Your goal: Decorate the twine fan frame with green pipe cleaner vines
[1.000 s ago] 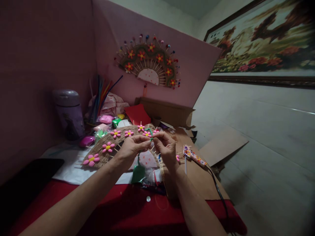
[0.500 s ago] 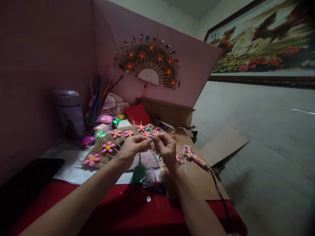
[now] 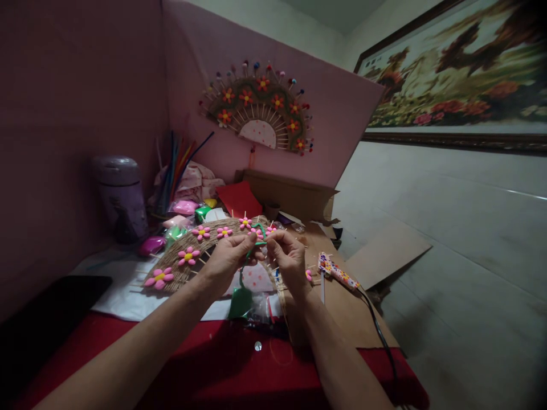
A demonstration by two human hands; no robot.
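A table under dark red cloth (image 3: 205, 364) carries everything within reach, and a flat pink board (image 3: 342, 114) leans behind it. On it lies an arched fan of brown twine (image 3: 212, 233) set with pink, yellow-centred flowers, with a brown cardboard sheet (image 3: 359, 322) to its right. The left hand (image 3: 234, 255) and right hand (image 3: 289, 254) are close together over the fan. A white, flower-patterned glue gun (image 3: 338, 272) rests on the cardboard. A thin green strand (image 3: 260, 244) is pinched by both hands between thumbs and fingertips, above the fan's band; part hangs below the left hand
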